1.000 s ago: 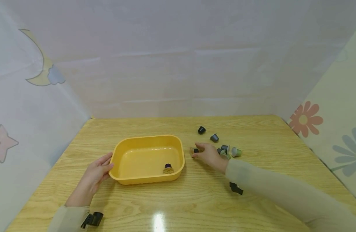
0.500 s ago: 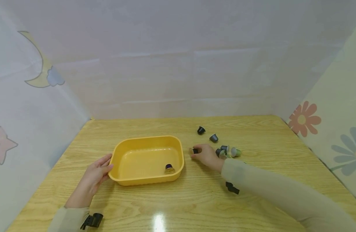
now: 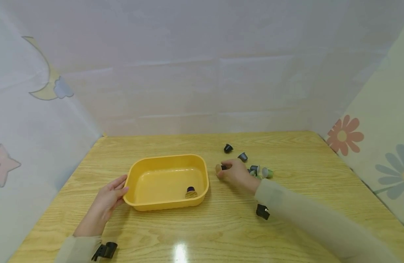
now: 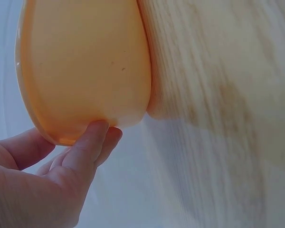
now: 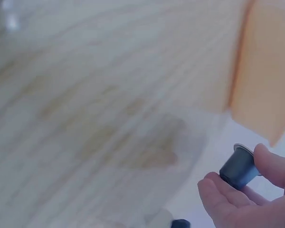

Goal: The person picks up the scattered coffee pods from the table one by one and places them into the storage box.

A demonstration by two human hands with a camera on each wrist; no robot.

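My left hand point(image 3: 106, 199) grips the left end of a yellow plastic basin point(image 3: 162, 204), thumb on one side of the rim and fingers against the outer wall in the left wrist view. Just right of the basin, my right hand point(image 3: 238, 174) pinches a dark coffee capsule point(image 5: 239, 167) between thumb and fingers. Its gold lid faces the basin in the head view. Inside the basin, near the front right corner, lies a dark purple capsule point(image 3: 190, 189) with a gold lid.
Beyond the right hand lie a black capsule point(image 3: 228, 148) and a grey capsule point(image 3: 242, 157). Several more cluster by the wrist, among them a green capsule point(image 3: 270, 173), partly hidden by the hand. Hung cloth point(image 3: 202, 91) closes off the wooden table's back and sides.
The right hand has lifted slightly with its capsule, whose gold lid now shows more fully. The left hand keeps its grip on the basin, which has hardly moved.
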